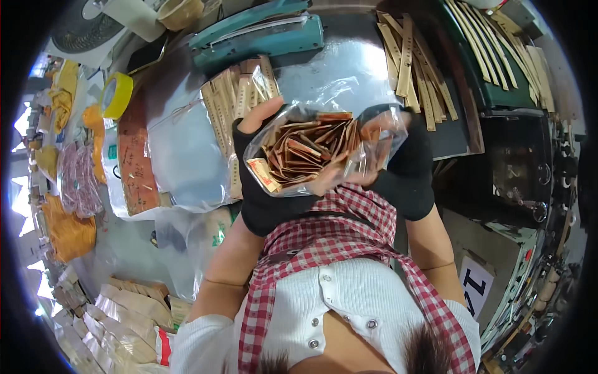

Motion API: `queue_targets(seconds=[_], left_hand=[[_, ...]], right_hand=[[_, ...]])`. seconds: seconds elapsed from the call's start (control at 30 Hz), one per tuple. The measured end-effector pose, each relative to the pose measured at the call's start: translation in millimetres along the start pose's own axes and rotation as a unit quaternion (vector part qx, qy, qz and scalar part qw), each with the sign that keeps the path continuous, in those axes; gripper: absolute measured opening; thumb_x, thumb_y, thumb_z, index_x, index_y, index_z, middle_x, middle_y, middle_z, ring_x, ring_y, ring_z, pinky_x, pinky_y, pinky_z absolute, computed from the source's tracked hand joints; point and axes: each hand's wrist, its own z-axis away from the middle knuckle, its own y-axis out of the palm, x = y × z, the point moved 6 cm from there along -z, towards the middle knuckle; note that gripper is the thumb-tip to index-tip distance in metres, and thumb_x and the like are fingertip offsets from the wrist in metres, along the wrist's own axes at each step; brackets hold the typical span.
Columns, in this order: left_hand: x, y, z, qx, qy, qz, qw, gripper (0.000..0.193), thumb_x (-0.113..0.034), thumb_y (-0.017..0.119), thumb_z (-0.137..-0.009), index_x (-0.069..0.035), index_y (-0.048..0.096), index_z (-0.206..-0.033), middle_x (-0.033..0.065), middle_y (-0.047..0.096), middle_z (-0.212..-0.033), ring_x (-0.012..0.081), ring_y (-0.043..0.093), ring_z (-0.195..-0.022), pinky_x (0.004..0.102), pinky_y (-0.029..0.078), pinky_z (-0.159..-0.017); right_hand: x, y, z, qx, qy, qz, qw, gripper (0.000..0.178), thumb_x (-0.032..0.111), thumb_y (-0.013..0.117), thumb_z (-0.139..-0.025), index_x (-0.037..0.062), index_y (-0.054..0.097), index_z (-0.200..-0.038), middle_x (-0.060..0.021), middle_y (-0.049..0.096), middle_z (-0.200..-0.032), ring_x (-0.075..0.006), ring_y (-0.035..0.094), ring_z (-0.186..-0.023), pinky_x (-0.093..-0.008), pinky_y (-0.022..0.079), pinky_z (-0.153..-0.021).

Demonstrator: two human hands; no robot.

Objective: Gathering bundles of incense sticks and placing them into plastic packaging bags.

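Note:
A clear plastic bag point(381, 140) full of small folded brown paper pieces point(305, 149) is held up in front of my apron. Its open side faces up, and the pieces stand packed on edge inside. My left hand point(266, 202), in a black fingerless glove, is closed round the bag's left side and underside, with the thumb raised at the top left. My right hand point(408, 174), gloved alike, grips the right end, where loose plastic bunches up. Some fingers show blurred through the film. A red-and-cream printed piece point(264, 175) lies at the bag's left edge.
Behind the bag, brown paper strips point(227, 103) lie on the plastic-covered worktable point(180, 146), and more strips point(414, 68) fan out at the right. A teal metal tool point(261, 40) stands at the back. Yellow tape point(116, 95) is at the left, beside pink string bundles point(80, 177).

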Motion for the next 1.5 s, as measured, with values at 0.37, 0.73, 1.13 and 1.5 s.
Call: queue_targets(seconds=[0.37, 0.73, 1.13, 1.5], left_hand=[[22.2, 0.0, 17.5, 0.068, -0.109, 0.068, 0.989, 0.093, -0.02, 0.085, -0.067, -0.001, 0.025, -0.135, 0.0154, 0.049, -0.124, 0.0246, 0.056, -0.113, 0.0379, 0.05, -0.095], [-1.9, -1.4, 28.7, 0.053, -0.088, -0.095, 0.99, 0.025, -0.011, 0.071, -0.08, -0.002, 0.07, -0.103, 0.0072, 0.07, -0.1, 0.0186, 0.065, -0.094, 0.0325, 0.047, -0.091], [-82.3, 16.2, -10.8, 0.15, 0.295, -0.378, 0.865, 0.038, -0.022, 0.08, -0.069, -0.014, 0.068, -0.105, 0.0068, 0.063, -0.104, 0.0325, 0.058, -0.103, 0.0448, 0.045, -0.09], [-80.2, 17.9, -10.6, 0.174, 0.301, -0.351, 0.87, 0.041, -0.025, 0.08, -0.069, -0.014, 0.065, -0.106, 0.0057, 0.061, -0.103, 0.03, 0.06, -0.1, 0.0484, 0.043, -0.092]], right_hand=[[7.5, -2.2, 8.1, 0.0, -0.005, 0.08, 0.997, 0.058, 0.022, 0.078, -0.069, 0.0024, 0.05, -0.116, -0.0085, 0.058, -0.106, -0.017, 0.058, -0.096, -0.0307, 0.047, -0.084], [-10.6, 1.8, 4.9, -0.025, 0.1, -0.148, 0.984, 0.036, 0.006, 0.07, -0.071, 0.0004, 0.054, -0.103, -0.0083, 0.057, -0.096, -0.0167, 0.055, -0.089, -0.0292, 0.043, -0.082], [8.0, 12.0, -15.0, 0.08, 0.058, -0.073, 0.992, 0.052, 0.027, 0.074, -0.076, -0.0006, 0.054, -0.116, -0.0106, 0.059, -0.108, -0.017, 0.06, -0.094, -0.0285, 0.048, -0.08], [11.3, 8.8, -32.3, 0.151, 0.032, -0.096, 0.983, 0.049, 0.018, 0.07, -0.073, -0.002, 0.055, -0.115, -0.009, 0.055, -0.106, -0.0157, 0.054, -0.096, -0.0279, 0.044, -0.085]])
